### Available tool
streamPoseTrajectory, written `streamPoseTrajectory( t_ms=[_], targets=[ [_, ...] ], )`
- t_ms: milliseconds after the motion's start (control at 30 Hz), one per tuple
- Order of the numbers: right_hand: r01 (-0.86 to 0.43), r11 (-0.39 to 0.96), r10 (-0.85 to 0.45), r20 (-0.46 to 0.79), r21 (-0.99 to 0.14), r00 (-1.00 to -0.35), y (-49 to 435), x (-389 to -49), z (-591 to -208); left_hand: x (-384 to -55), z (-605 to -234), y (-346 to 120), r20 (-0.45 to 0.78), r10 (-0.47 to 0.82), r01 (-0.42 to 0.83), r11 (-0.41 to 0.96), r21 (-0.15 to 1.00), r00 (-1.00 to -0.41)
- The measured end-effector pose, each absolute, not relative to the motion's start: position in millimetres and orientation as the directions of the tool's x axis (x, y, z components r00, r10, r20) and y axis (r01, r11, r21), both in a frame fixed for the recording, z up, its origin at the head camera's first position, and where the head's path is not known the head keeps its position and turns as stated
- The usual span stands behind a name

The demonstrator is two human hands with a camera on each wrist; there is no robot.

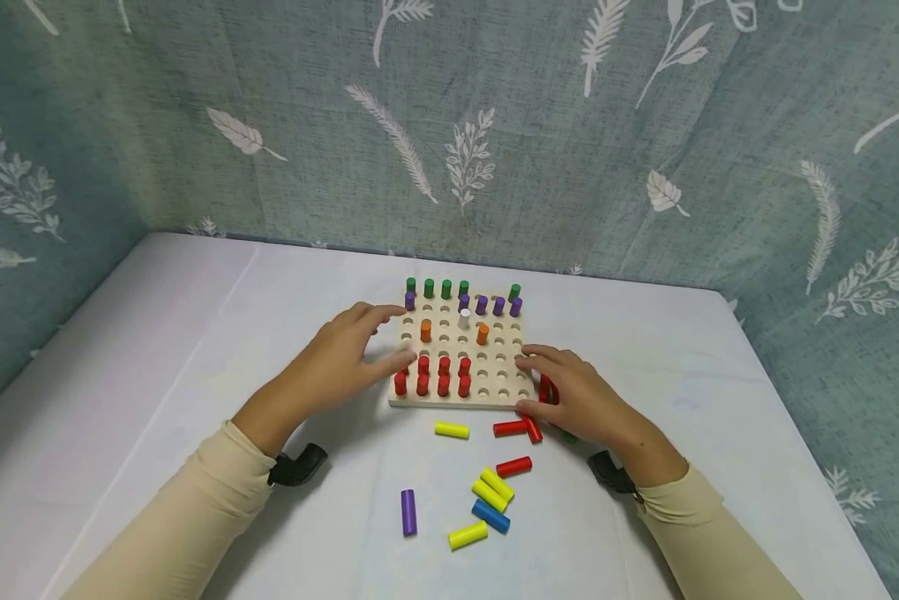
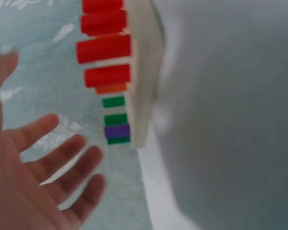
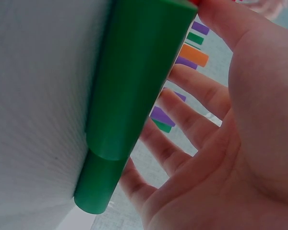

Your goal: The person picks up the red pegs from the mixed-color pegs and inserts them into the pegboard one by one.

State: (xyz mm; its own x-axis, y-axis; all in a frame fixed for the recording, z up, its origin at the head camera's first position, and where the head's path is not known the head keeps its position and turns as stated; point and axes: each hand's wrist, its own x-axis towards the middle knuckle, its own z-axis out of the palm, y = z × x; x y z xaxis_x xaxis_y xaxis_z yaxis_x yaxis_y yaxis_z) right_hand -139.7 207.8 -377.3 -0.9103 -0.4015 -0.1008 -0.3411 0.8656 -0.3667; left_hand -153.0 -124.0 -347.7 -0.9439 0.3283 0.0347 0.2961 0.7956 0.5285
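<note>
A pale wooden pegboard (image 1: 486, 398) lies on the table, with rows of holes. Red pegs (image 1: 444, 385) stand in its near left rows, orange pegs (image 1: 426, 331) and a white peg (image 1: 464, 318) in the middle. Purple pegs (image 1: 481, 306) and green pegs (image 1: 446, 289) line the far side. My left hand (image 1: 337, 358) is at the board's left edge, fingers spread and holding nothing in the left wrist view. My right hand (image 1: 580, 392) is at the right edge, fingers extended; whether they touch the board is unclear. Green pegs (image 3: 139, 72) lie close by it.
Loose on the white table (image 1: 307, 533), nearer me, are several yellow pegs (image 1: 467, 535), a blue peg (image 1: 491, 516), a purple peg (image 1: 408, 512) and several red pegs (image 1: 514, 466). More red pegs lie partly hidden by my right hand. A leaf-patterned cloth (image 1: 307, 167) hangs behind.
</note>
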Motion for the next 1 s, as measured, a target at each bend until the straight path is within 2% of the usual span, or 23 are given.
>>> streamPoseTrajectory(
  t_ms=[233, 533, 833, 1000],
  targets=[
    [-0.334, 0.857, -0.401, -0.101, -0.392, -0.910, 209, -138, -380, -154, -367, -131, -0.093, 0.412, 0.325, 0.821, 0.469, -0.906],
    [-0.336, 0.857, -0.404, -0.107, -0.390, -0.908, 210, -140, -379, -154, -374, -134, -0.163, 0.448, 0.364, 0.852, 0.376, -0.879],
    [-0.309, 0.847, -0.387, -0.104, -0.432, -0.916, 211, -142, -374, -159, -375, -134, -0.176, 0.454, 0.365, 0.849, 0.382, -0.873],
    [-0.319, 0.819, -0.376, -0.027, -0.477, -0.926, 214, -143, -367, -158, -375, -134, -0.196, 0.460, 0.359, 0.845, 0.396, -0.866]
  ],
)
